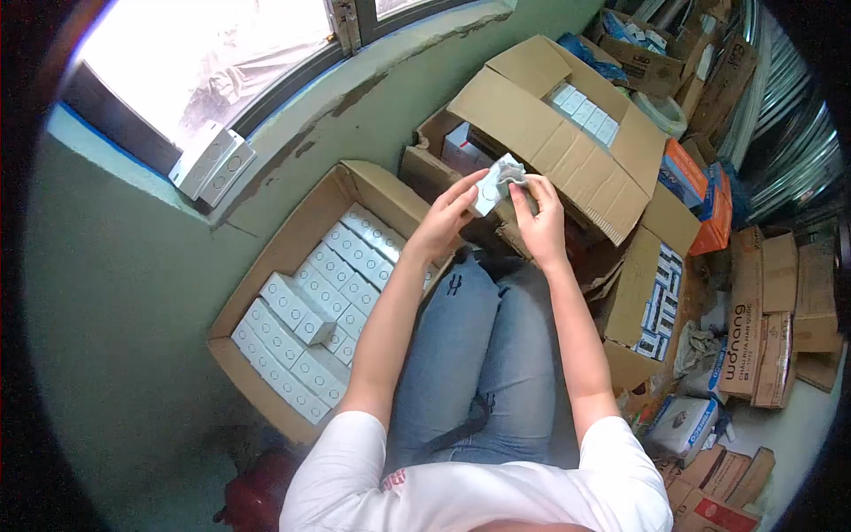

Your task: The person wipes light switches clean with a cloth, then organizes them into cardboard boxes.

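My left hand (445, 217) grips a small white plastic electrical box (487, 197) by its left end, above my knees. A round outline shows on the box's side. In my right hand (542, 223) a crumpled greyish cloth (511, 174) is pinched between thumb and fingers, against the box's right end. To the left of my legs stands an open cardboard carton (229, 344) with rows of similar white boxes (306, 332). One short row lies on top of the others.
A larger open carton (567, 151) with white boxes inside tilts ahead of me. At right is a carton (629, 310) with blue-and-white packs. Two white boxes (213, 164) rest on the windowsill. Flattened cardboard (753, 319) and metal conduits (780, 115) crowd the right side.
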A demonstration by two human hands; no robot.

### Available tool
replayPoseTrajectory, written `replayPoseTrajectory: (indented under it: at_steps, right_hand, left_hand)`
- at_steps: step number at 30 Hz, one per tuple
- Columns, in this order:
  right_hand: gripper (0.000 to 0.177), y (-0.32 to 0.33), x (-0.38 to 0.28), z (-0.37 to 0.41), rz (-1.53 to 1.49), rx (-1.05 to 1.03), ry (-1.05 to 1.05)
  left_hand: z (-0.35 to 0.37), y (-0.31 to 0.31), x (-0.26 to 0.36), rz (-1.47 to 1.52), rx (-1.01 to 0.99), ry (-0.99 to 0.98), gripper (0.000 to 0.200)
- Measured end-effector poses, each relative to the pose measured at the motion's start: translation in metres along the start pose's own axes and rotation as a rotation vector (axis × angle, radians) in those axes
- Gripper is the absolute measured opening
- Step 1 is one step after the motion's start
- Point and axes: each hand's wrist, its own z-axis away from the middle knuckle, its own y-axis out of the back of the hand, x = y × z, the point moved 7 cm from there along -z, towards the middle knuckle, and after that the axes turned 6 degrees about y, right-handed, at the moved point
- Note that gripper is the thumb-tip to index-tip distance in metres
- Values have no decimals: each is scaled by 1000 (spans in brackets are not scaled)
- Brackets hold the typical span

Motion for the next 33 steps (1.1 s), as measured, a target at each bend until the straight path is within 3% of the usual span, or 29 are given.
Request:
replayPoseTrajectory:
  at_steps: [2, 4, 7, 10, 11, 14, 16, 18, 21, 25, 28, 33]
  right_hand:
    - [25, -2, 21, 15, -347, 16, -420]
    - [25, 6, 25, 16, -328, 90, -360]
    - [24, 12, 25, 20, -262, 115, -421]
    - [23, -1, -1, 13, 10, 96, 0]
    - [22, -13, -2, 18, 60, 7, -25]
    - [27, -49, -38, 32, 132, -152, 169]
    - [37, -60, -43, 44, 211, -316, 134]
    - [37, -57, -36, 40, 338, -242, 197]
    - [30, -47, -8, 26, 264, -30, -17]
    - [30, -63, -42, 41, 157, -159, 199]
    - [30, -64, -51, 43, 190, -213, 217]
    - [28, -38, -14, 23, 312, -17, 49]
  left_hand:
    - [-7, 1, -13, 109, -19, -14, 49]
    - [-4, 3, -17, 150, -45, -21, 48]
    - [5, 8, -17, 289, 84, 13, 44]
    - [-3, 24, -28, 93, 170, 1, 47]
    - [-5, 28, -36, 86, 256, -21, 40]
    - [-4, 43, -39, 71, 498, -159, 34]
    - [0, 43, -33, 174, 541, -147, 28]
    - [0, 46, -32, 220, 598, -156, 28]
    - [3, 36, -28, 244, 528, -74, 27]
    - [4, 39, -25, 321, 562, -100, 29]
    - [6, 37, -19, 249, 574, -18, 34]
    - [-4, 30, -26, 293, 399, 40, 41]
